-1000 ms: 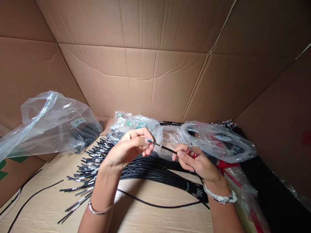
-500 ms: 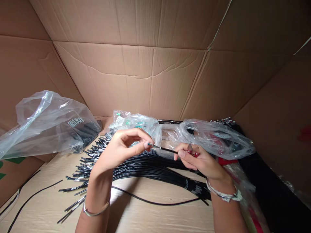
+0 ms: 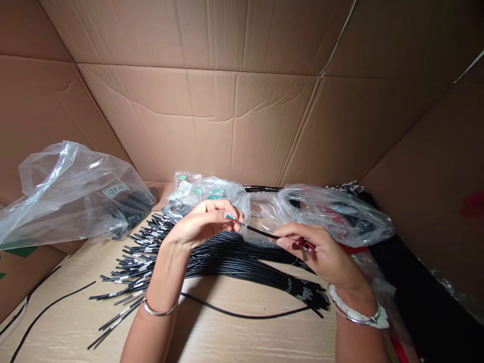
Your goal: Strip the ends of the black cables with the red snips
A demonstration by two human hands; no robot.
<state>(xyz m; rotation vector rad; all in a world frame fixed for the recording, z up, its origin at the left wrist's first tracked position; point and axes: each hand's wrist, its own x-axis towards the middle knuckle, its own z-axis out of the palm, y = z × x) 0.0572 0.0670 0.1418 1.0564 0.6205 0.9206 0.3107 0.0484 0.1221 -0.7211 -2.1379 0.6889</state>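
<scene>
My left hand (image 3: 200, 224) pinches the stripped end of a thin black cable (image 3: 260, 232) between thumb and fingers. Fine coloured wires (image 3: 230, 218), blue-green and red among them, show at the fingertips. Farther along, the same cable is gripped by my right hand (image 3: 321, 249). A small red tool (image 3: 304, 245) with a metal blade is also tucked in the right hand; its full shape is hidden by the fingers. Below both hands lies a large bundle of black cables (image 3: 234, 264), its many ends fanned out on the left with pale tips.
A clear plastic bag (image 3: 75, 191) with dark contents stands at the left. More clear bags (image 3: 336, 212) lie at the back. Cardboard walls (image 3: 159, 101) rise behind and beside the pale work surface (image 3: 227, 335). Loose black cable (image 3: 242, 316) curves across the front.
My left hand has turned, bringing the coloured wires more into view. My right hand has rotated slightly, and the red tool's blade now points downward. Both hands still hold the cable.
</scene>
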